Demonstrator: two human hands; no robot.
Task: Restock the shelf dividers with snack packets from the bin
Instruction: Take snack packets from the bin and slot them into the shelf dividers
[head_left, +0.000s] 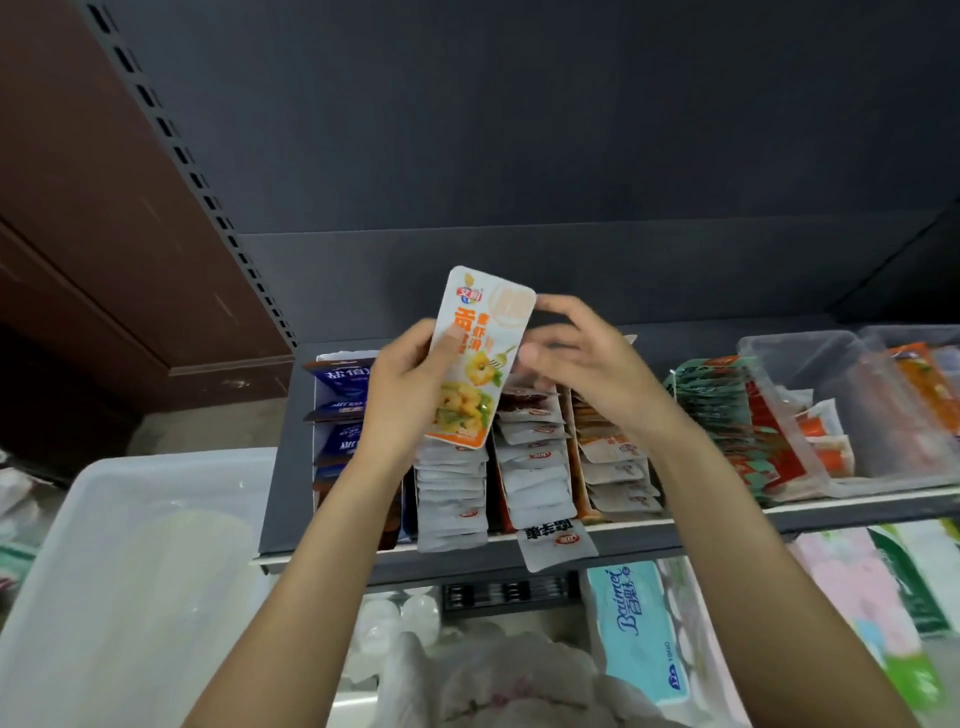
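Now the left hand (410, 384) is clamped on a flat white-and-orange plastic snack packet (478, 358), upright above the dark shelf's (883, 506) divider rows near its left end; the blurred right hand (576, 353) touches its edge, grip unclear. Best slide it down squarely, print facing forward.

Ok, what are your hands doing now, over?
Left hand holds one snack packet upright. Right hand beside it, blurred. Shelf rows below nearly full.

Shop, slotted shelf (519, 551), rowed snack packets (535, 457)
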